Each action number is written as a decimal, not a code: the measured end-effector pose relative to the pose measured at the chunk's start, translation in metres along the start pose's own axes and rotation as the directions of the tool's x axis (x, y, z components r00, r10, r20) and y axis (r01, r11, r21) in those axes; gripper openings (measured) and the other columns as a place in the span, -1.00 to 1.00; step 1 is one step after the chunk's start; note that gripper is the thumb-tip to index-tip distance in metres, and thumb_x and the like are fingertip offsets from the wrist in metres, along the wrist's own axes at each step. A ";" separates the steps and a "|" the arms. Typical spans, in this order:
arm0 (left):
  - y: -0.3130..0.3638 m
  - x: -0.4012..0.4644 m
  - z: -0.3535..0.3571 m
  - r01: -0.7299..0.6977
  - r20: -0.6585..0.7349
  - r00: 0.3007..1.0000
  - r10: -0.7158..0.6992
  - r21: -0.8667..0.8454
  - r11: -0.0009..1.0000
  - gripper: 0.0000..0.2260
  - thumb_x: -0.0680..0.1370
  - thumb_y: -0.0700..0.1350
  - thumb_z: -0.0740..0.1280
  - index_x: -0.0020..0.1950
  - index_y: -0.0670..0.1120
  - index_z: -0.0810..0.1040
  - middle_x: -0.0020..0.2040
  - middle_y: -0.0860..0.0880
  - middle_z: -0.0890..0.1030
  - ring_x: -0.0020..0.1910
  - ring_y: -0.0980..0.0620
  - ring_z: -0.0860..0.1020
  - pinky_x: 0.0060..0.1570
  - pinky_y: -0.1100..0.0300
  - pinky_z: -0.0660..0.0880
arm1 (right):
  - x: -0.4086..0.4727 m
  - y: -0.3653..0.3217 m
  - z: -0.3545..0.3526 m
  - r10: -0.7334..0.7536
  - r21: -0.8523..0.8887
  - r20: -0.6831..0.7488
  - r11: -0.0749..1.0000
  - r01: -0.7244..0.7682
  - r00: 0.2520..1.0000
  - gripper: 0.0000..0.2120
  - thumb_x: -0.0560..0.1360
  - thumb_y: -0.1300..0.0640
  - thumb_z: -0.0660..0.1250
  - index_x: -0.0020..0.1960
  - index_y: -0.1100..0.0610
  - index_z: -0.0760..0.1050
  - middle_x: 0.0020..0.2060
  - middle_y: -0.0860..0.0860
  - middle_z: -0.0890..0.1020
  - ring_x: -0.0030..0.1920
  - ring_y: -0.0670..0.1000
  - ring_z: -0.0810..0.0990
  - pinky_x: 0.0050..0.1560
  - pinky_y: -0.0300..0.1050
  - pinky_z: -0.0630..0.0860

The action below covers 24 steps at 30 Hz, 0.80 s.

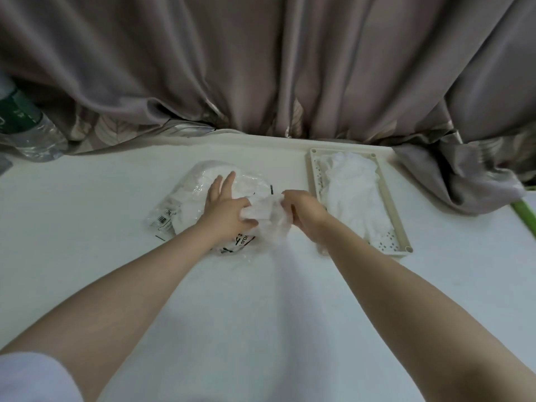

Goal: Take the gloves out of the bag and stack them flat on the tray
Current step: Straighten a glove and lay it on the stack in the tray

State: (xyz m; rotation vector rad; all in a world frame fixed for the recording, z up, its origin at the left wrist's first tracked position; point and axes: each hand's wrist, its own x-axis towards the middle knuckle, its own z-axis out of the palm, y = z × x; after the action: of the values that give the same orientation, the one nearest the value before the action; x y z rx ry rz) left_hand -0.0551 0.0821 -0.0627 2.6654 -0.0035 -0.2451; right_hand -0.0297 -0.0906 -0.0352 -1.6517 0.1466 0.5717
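Note:
A clear plastic bag (185, 198) with black print lies on the white table, white gloves inside it. My left hand (224, 204) rests flat on the bag with fingers stretched forward. My right hand (301, 211) grips a thin translucent white glove (269, 219) at the bag's right end, between both hands. A cream perforated tray (401, 227) stands to the right with several white gloves (352, 192) piled in it.
A grey curtain (261, 68) hangs along the table's far edge and bunches at the right. A plastic bottle with a green label (26, 126) stands at the far left. A green strip (525, 213) lies at the right edge.

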 end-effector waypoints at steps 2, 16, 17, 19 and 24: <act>0.011 0.003 0.001 -0.143 -0.168 0.977 0.129 -0.075 0.987 -0.86 0.49 -0.10 0.39 0.00 -0.13 0.62 0.54 -0.10 0.09 0.52 -0.13 -0.12 0.40 0.22 -0.08 | -0.005 -0.004 -0.016 0.043 0.217 0.024 0.975 -0.047 0.999 -0.75 0.46 0.32 0.08 -0.37 0.13 0.29 -0.44 0.01 0.35 -0.39 -0.02 0.31 -0.35 -0.18 0.23; 0.141 -0.005 -0.022 0.139 0.135 0.990 -0.037 -0.981 0.136 -0.85 0.59 -0.23 0.23 -0.16 -0.11 0.51 -0.40 0.04 0.59 -0.37 0.13 0.57 -0.43 0.32 0.48 | -0.056 0.006 -0.126 0.093 0.282 0.068 0.953 -0.108 0.993 -0.94 0.44 0.13 0.29 -0.16 0.13 0.48 -0.37 0.01 0.44 -0.43 -0.01 0.48 -0.41 -0.24 0.41; 0.152 -0.002 -0.020 0.166 0.160 0.986 -0.053 -0.973 0.162 -0.88 0.59 -0.20 0.25 -0.13 -0.11 0.52 -0.35 0.03 0.61 -0.33 0.10 0.58 -0.40 0.30 0.51 | -0.060 0.006 -0.138 0.049 0.269 0.116 0.960 -0.079 0.992 -0.92 0.46 0.13 0.28 -0.09 0.13 0.51 -0.32 0.03 0.47 -0.39 -0.01 0.52 -0.38 -0.24 0.45; 0.166 0.003 -0.017 0.233 0.211 0.972 -0.108 -0.934 0.271 -0.91 0.58 -0.15 0.28 -0.11 -0.10 0.53 -0.26 -0.01 0.61 -0.27 0.06 0.58 -0.33 0.26 0.51 | -0.063 0.008 -0.155 -0.063 0.167 0.220 0.986 0.026 0.974 -0.72 0.44 0.14 0.29 0.15 0.02 0.51 -0.15 0.01 0.58 -0.20 -0.01 0.59 -0.16 -0.18 0.52; 0.204 0.007 -0.006 0.260 0.263 0.964 -0.051 -0.875 0.408 -0.89 0.56 -0.10 0.31 -0.09 -0.12 0.55 -0.22 -0.05 0.62 -0.24 0.02 0.59 -0.24 0.24 0.54 | -0.064 0.002 -0.179 -0.137 0.081 0.315 0.990 0.117 0.939 -0.52 0.43 0.07 0.31 0.34 -0.03 0.39 0.19 0.05 0.57 0.20 0.07 0.54 0.31 -0.02 0.39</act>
State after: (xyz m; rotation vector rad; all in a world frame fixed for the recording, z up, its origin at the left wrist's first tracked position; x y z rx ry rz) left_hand -0.0391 -0.0980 0.0328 1.5027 0.2556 -0.4246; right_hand -0.0359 -0.2772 0.0014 -1.4753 -0.1779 0.7206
